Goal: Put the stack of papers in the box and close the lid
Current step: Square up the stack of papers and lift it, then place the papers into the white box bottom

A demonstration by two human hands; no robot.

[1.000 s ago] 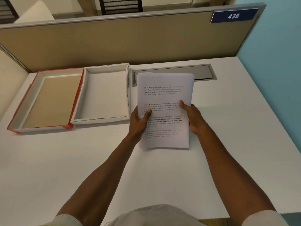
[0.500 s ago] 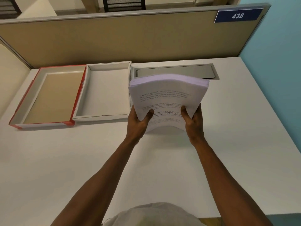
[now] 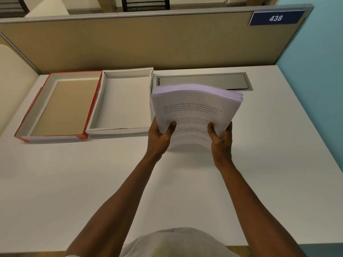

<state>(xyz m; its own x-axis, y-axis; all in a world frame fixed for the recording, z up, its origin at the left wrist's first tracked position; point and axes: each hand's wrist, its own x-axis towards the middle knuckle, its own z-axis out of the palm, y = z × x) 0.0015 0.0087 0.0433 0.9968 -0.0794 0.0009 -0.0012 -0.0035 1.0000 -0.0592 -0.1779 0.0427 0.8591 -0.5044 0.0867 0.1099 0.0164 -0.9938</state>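
A thick stack of printed papers (image 3: 194, 108) is held above the white desk, bowed upward across its width. My left hand (image 3: 160, 137) grips its near left edge with the thumb on top. My right hand (image 3: 221, 140) grips the near right edge the same way. Just left of the stack sits the open white box (image 3: 118, 129), with nothing in it. The red-edged lid (image 3: 33, 119) lies upturned beside the box on the far left, its brown inside showing.
A grey metal cable hatch (image 3: 204, 81) is set into the desk (image 3: 74, 173) behind the stack. A tan partition (image 3: 148, 43) with a blue sign (image 3: 275, 18) reading 438 closes the back. A blue wall (image 3: 315, 89) runs along the right.
The stack lay flat on the desk a second ago. Both hands have lifted it off the surface, bent it into an arch, and since then it has barely moved.
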